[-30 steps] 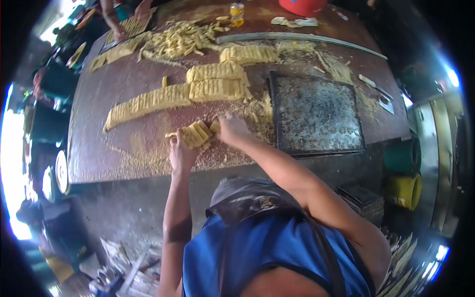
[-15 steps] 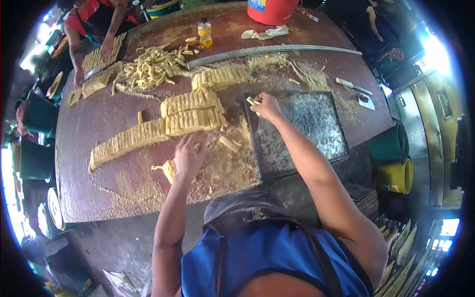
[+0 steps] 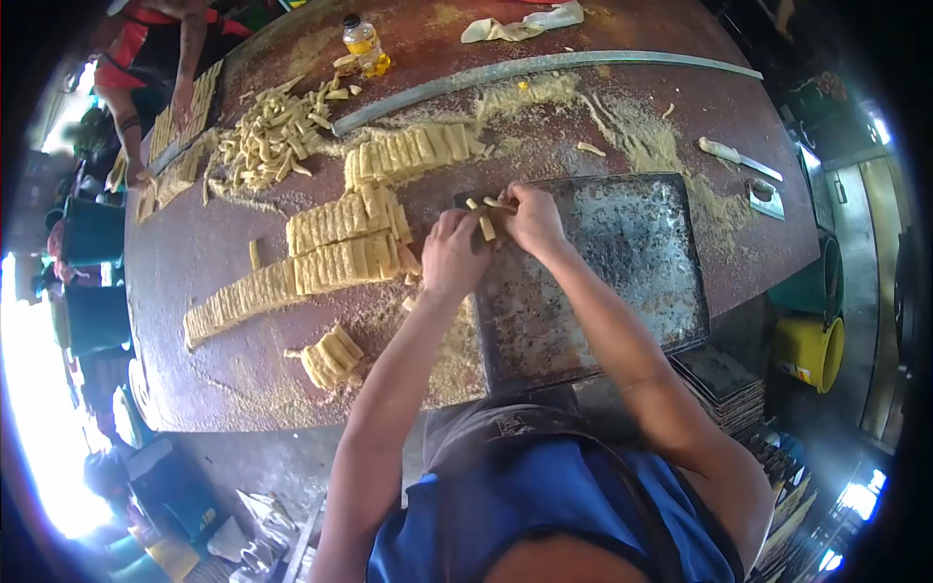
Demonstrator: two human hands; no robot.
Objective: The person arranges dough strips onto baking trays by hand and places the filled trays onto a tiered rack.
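Observation:
My two hands meet over the left part of a dark, worn metal baking tray point(image 3: 593, 282). My right hand point(image 3: 535, 223) pinches a short pale dough strip point(image 3: 501, 205) between thumb and fingers. Curled close beside it, my left hand point(image 3: 457, 255) has its fingers closed at another dough strip point(image 3: 487, 228); its fingertips are partly hidden. To the left, rows of cut dough strips point(image 3: 340, 262) stand packed side by side on the table. A smaller cluster of strips point(image 3: 332, 358) lies nearer to me, left of my left forearm.
A long metal bar point(image 3: 544, 65) crosses the crumb-covered table point(image 3: 243, 389). Behind the rows are a loose heap of strips point(image 3: 267, 136) and a bottle point(image 3: 365, 45). A knife point(image 3: 741, 158) and a scraper point(image 3: 765, 199) lie right. At far left, another person's hand point(image 3: 182, 102) touches more strips.
My left hand has moved from beside the dough rows to the tray, next to my right hand. The right hand still holds dough. My view has shifted, with the tray appearing closer.

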